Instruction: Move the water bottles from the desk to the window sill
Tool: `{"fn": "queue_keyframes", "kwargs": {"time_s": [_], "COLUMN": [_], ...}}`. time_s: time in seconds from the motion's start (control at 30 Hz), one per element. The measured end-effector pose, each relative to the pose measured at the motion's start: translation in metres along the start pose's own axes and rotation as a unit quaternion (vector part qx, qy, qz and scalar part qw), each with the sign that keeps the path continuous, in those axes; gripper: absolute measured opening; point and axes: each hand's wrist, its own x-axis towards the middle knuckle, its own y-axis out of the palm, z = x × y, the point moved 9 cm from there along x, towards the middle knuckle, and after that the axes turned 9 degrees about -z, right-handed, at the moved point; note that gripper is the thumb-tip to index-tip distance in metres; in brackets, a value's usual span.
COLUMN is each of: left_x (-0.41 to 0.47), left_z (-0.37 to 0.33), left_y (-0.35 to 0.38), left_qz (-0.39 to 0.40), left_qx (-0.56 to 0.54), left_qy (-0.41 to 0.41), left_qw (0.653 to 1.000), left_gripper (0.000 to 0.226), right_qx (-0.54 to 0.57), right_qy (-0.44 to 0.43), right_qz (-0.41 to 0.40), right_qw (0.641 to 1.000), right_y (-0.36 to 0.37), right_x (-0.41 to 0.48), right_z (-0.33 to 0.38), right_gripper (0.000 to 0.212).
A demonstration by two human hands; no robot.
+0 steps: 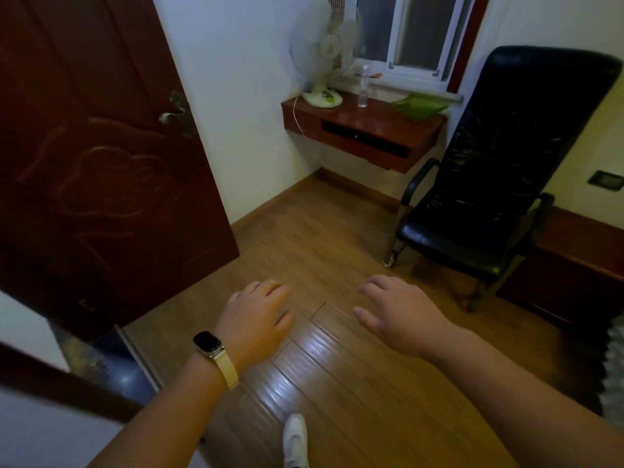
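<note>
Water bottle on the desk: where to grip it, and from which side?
Probably round the middle of the bottle, coming in from the front edge of the desk. It stands upright and is slim, so a side wrap should fit. The fan sits to its left and the window sill is behind it, while the front is open.

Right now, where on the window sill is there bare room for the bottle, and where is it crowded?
The window sill looks bare along its middle and right, between the window frame and the green tray. Its left end is crowded: the fan overhangs it, and a small unclear object lies there behind the water bottle.
</note>
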Motion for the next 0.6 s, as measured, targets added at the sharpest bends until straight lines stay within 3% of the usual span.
{"fn": "queue_keyframes", "kwargs": {"time_s": [0.17, 0.33, 0.6], "left_x": [0.086, 0.173, 0.270], "left_z": [0.059, 0.107, 0.143], "left_y": [0.002, -0.011, -0.022], "left_qz": [0.008, -0.002, -0.017], "left_qx": [-0.024, -0.012, 0.001], "left_qy": [0.005, 0.020, 0.037], "left_qw": [1.000, 1.000, 0.999], "left_gripper": [0.047, 0.047, 0.049], "right_qx": [-0.011, -0.021, -0.003], "right_qy": [0.025, 0.053, 0.073], "right_qz": [0.018, -0.013, -0.047], "right_qw": [0.999, 0.998, 0.996], "right_y": [0.004, -0.014, -0.034], "right_x": [0.093, 0.178, 0.276], "right_z": [0.008, 0.010, -0.004], "right_gripper": [0.051, 0.050, 0.051]}}
